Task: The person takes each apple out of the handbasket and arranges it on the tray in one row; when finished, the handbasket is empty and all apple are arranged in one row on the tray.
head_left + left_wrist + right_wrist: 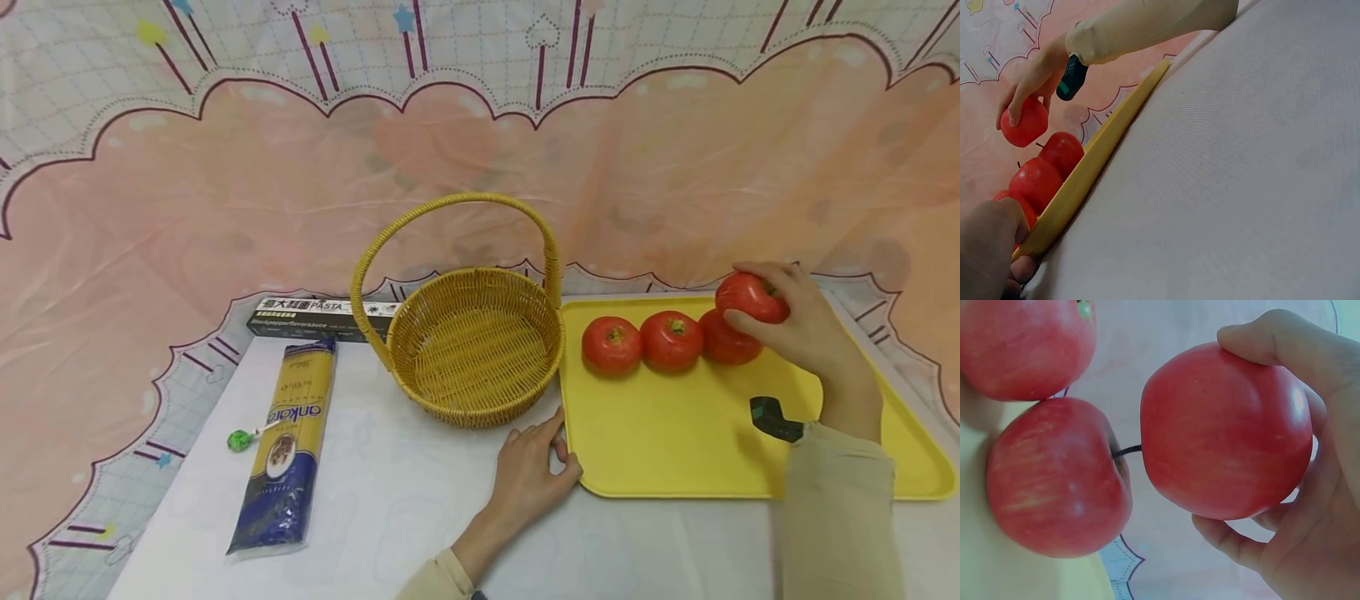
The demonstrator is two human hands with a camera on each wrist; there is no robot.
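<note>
My right hand (806, 329) grips a red apple (750, 297), raised over the back of the yellow tray (675, 442). In the right wrist view the thumb and fingers curl round this apple (1225, 434), with another stemmed apple (1060, 478) just beside it. Three apples stand in a row along the tray's back side: a left one (612, 345), a middle one (672, 341) and a right one (727, 340), partly covered by the held apple. At the tray's left rim, my left hand (528, 468) pinches the edge, thumb above and fingertips below in the left wrist view.
A woven basket (480, 400) with a tall arched handle stands left of the tray. Behind it lies a black-and-white pasta box (322, 319). Further left are a blue-and-yellow pasta packet (288, 442) and a green lollipop (240, 440). A patterned cloth (300, 192) hangs behind.
</note>
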